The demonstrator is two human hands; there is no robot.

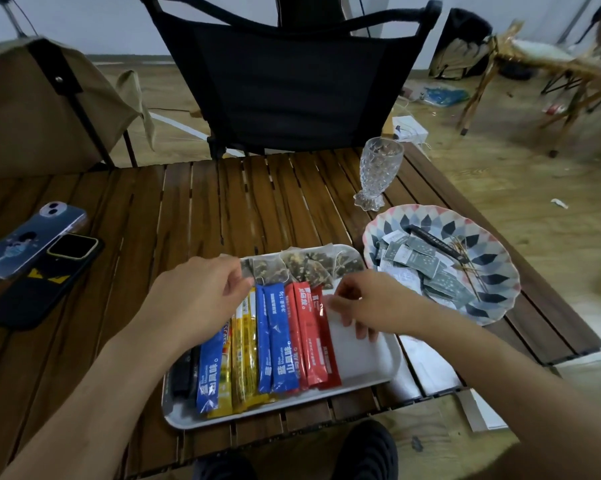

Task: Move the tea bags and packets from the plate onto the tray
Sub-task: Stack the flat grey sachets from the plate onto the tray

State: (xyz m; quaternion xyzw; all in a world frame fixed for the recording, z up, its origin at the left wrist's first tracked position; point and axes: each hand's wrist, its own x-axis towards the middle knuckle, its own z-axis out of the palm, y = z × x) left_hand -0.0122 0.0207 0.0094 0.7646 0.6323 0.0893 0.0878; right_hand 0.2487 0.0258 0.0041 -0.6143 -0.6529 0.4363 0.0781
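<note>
The left hand [202, 299] pinches a tea bag [269, 271] at the far edge of the tray [361, 358]; the right hand [365, 306] curls beside the red packets [313, 337], grip unclear; grey sachets [420, 265] wait on the plate [496, 261]; best square the rows, saving bare tray for them.

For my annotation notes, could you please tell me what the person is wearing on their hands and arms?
Both the left hand and the right hand are bare: no gloves, rings, watch or bracelet show. Both forearms are uncovered right up to the frame edge, so no sleeve is in view.
</note>
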